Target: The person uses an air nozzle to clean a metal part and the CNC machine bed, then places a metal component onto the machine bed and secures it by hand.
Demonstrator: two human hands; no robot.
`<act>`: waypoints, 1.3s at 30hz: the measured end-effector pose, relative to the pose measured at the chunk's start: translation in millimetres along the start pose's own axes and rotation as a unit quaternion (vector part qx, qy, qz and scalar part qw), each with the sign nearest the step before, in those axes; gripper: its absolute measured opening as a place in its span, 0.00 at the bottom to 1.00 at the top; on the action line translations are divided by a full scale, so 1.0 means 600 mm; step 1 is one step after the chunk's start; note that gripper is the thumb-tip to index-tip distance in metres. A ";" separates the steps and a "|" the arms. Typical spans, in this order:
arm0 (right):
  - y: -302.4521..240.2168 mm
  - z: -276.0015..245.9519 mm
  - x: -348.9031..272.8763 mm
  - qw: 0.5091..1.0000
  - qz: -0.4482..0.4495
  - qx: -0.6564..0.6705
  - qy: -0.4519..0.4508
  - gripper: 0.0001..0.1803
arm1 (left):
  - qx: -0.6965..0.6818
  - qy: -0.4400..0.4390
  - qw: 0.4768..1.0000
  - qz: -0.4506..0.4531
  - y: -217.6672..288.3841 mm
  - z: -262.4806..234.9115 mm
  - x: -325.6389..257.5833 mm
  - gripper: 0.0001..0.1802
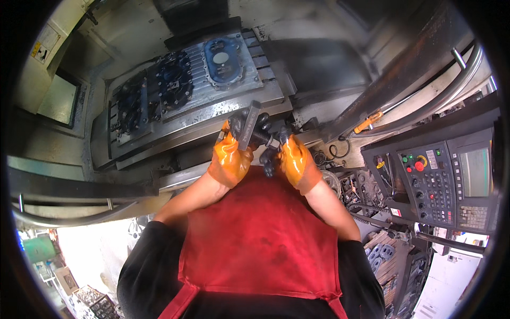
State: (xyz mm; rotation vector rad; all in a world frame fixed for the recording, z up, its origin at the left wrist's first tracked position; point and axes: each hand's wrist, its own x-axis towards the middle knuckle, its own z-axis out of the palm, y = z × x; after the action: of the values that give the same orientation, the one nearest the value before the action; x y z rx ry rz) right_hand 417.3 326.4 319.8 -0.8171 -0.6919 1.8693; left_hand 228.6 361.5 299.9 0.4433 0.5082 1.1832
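Observation:
I wear orange gloves with blackened fingers on both hands, held close together in front of my red apron. My left hand is closed around a dark grey metal clamp bar, which stands tilted upward. From beside the bar a dark threaded bolt points toward my right, with a lighter nut at its end. My right hand pinches at the nut, its fingertips curled around that end. Glove fingers hide part of the bolt and where it meets the bar.
Beyond my hands lies a machine bed with a grooved fixture plate. A wet oval metal casting and darker parts sit on it. An orange-handled tool rests at the right rail. A control panel stands at the right.

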 end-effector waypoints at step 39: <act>0.028 0.058 0.012 0.978 -0.098 -0.141 -0.119 0.20 | 0.121 0.013 0.984 0.127 0.041 -0.034 -0.085 0.18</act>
State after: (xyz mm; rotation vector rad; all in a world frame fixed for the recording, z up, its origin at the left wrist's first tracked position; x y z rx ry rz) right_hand 379.0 322.2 327.0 -0.6784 -1.1667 1.7270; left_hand 182.8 322.2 304.8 0.7182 0.6350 1.3796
